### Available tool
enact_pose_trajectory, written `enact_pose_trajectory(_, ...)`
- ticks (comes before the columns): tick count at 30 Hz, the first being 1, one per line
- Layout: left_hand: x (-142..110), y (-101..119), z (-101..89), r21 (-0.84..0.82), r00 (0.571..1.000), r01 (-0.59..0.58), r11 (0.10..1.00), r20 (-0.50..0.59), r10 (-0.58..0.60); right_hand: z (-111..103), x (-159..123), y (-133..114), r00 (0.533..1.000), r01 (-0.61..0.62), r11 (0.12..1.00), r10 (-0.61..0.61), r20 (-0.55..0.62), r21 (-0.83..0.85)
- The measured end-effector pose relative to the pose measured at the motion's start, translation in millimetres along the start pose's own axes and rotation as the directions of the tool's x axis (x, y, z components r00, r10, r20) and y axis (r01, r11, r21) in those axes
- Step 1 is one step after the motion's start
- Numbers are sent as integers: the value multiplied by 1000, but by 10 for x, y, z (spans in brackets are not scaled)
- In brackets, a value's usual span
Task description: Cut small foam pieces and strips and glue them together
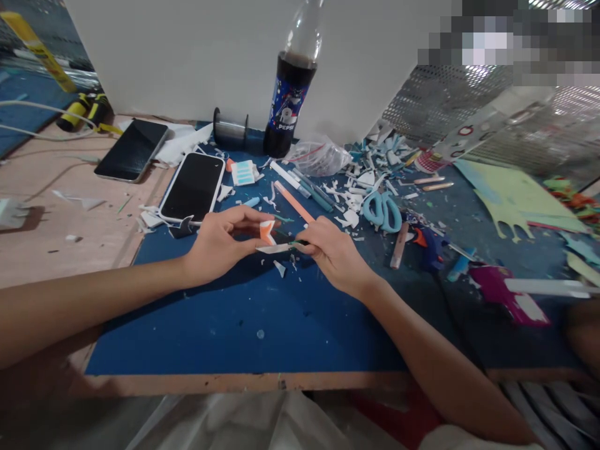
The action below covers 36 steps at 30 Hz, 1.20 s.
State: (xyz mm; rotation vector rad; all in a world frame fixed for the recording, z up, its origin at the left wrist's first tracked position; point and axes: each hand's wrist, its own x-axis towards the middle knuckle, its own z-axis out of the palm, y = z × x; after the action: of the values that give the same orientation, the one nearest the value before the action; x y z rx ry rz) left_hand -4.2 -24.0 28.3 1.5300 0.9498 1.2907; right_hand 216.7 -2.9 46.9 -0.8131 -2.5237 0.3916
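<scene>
My left hand (220, 240) pinches a small orange and white paper piece (268, 232) just above the blue mat (244, 312). My right hand (330, 250) is closed around a thin dark tool with a green part (291, 242), its tip meeting the paper piece. A white paper strip (274, 249) juts out under the piece between both hands. Small white scraps (280, 268) lie on the mat right below them.
Two phones (193, 186) (132, 150) lie at the left back. A Pepsi bottle (287, 106) stands at the back centre. Blue scissors (383, 209), pens (300, 181), an orange stick (294, 201), paper scraps and coloured cut-outs (510, 197) crowd the right side.
</scene>
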Motion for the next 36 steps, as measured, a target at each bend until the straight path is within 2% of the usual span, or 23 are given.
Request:
enact_pose_trajectory(4, -4, -17, -11, -68, 998, 2, 998, 70, 2, 4, 6, 10, 1000, -24, 992, 27, -17, 120)
enact_pose_trajectory(6, 2, -41, -25, -68, 995, -48, 997, 82, 53, 7, 12, 5, 997, -65, 977, 72, -27, 204)
enact_pose_trajectory(10, 40, -101, -48, -4, 974, -216, 976, 68, 215, 25, 25, -51, 983, -176, 913, 184, 15, 367)
enact_pose_trajectory(14, 57, -104, -43, 89, 969, -238, 967, 87, 231, 61, 33, -147, 964, -261, 835, 252, 84, 485)
enact_pose_trajectory(21, 26, 0, -5, 294, 975, -221, 930, 101, 199, 51, 17, -195, 984, -176, 882, 169, 55, 438)
enact_pose_trajectory(28, 8, -15, 4, 419, 983, -185, 889, 77, 168, 17, -3, -208, 993, -117, 938, 119, 14, 328)
enact_pose_trajectory(33, 7, -12, -2, 347, 988, -152, 925, 68, 137, 13, 1, -171, 994, -93, 960, 106, -36, 263)
enact_pose_trajectory(36, 7, -19, -9, 238, 992, -123, 963, 47, 115, 13, 6, -107, 994, -60, 990, 71, -86, 129)
